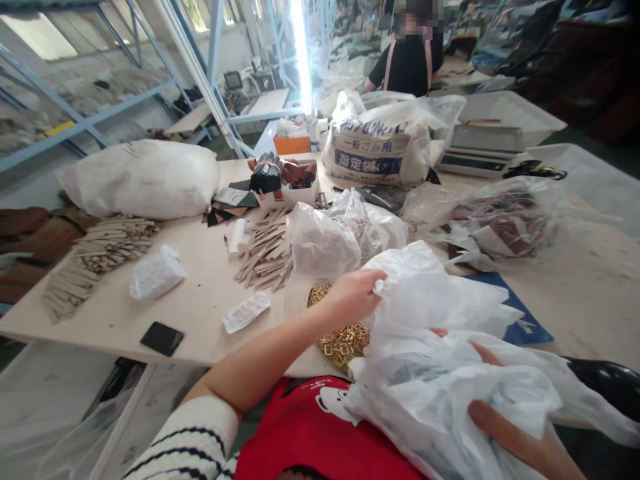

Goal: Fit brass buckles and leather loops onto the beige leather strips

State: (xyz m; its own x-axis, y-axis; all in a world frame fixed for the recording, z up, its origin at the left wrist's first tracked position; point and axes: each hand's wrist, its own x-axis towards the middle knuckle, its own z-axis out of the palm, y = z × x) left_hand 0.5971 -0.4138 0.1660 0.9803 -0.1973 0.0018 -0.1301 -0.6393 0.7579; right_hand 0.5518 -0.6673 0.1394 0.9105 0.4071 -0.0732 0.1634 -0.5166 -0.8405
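Note:
My left hand [364,291] is closed on the upper edge of a white plastic bag [420,293], its fingers pinching the film. Lower on the right, my right hand [505,427] is wrapped round the body of the same bag, partly covered by its folds. What the bag contains, if anything, is hidden. Under my left forearm lies a round dish of gold-coloured metal buckles [345,343], partly covered by the bag. Just beyond my left hand rests a clear plastic bag [327,240] on the table.
Several beige strips [267,250] lie beside a white roll [239,235]. Nearer are a black phone [162,339] and a small white packet [246,312]. A large printed sack [377,143] and a blue folder [520,310] are farther right. A person [407,60] is across the table.

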